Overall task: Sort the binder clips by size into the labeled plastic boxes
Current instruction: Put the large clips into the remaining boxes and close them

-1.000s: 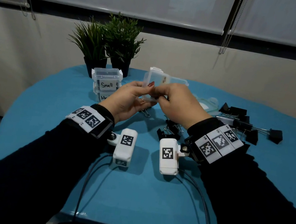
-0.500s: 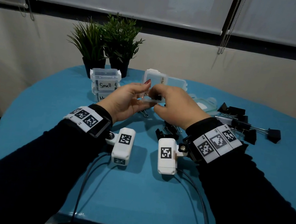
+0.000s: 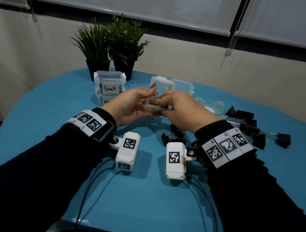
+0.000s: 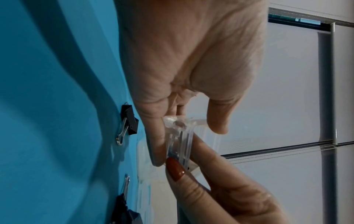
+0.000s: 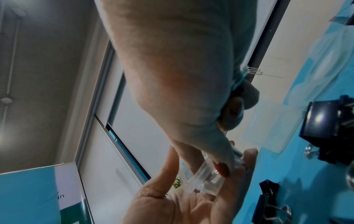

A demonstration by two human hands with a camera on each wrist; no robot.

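Above the table's middle, both hands meet on a small clear plastic box (image 3: pixel 154 107). My left hand (image 3: pixel 150 100) cradles it on its fingers with the thumb raised. My right hand (image 3: pixel 164 105) pinches its edge; the red-nailed thumb (image 4: pixel 176 171) presses the rim. The box (image 4: pixel 179 141) shows edge-on in the left wrist view and lies on the left palm (image 5: pixel 182 197) in the right wrist view. A clear lid (image 3: pixel 171 85) rises behind the fingers. A bit of black (image 3: pixel 167 108) shows at the right fingertips; I cannot tell what it is.
Closed stacked boxes stand at back left, the top one labelled "Small" (image 3: pixel 109 83). Two potted plants (image 3: pixel 117 52) stand behind them. Large black binder clips (image 3: pixel 252 127) lie at the right, medium ones (image 3: pixel 175 134) under my right wrist, a small one (image 3: pixel 151 118) below the hands. A teal-rimmed lid (image 3: pixel 211 106) lies flat.
Both hands have stayed together on the clear box. Half a second ago a black clip showed at my right fingertips by the box; now those fingers cover most of it.
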